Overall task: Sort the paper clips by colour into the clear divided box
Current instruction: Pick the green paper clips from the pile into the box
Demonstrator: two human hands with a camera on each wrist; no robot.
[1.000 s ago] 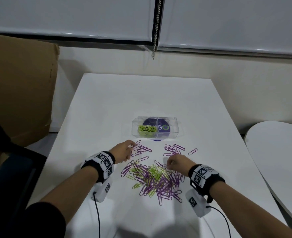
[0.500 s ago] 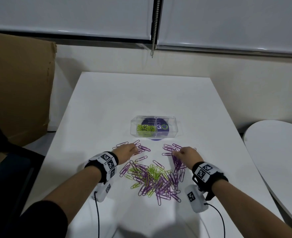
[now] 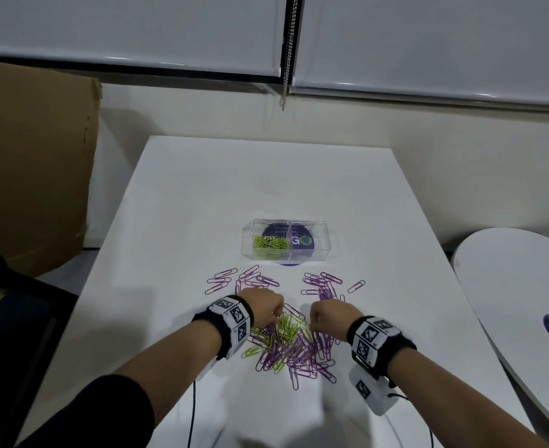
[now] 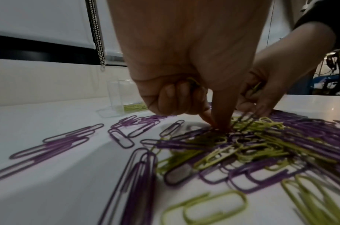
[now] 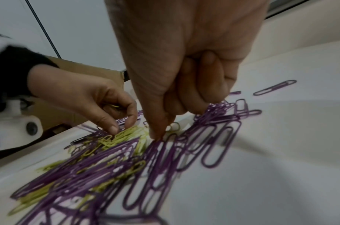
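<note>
pile: I see purple and lime-green clips mixed
box: clear, lime-green clips in the 9 o'clock half
sticker: purple, white-green lettering
desk: white
wristbands: black, with black-white square markers
cardboard: brown

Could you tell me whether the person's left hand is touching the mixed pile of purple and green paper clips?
Touching. The left wrist view shows the left hand pressing a fingertip into the mixed pile.

Mixed purple-and-green paper clips heaped before clear divided box.
</note>
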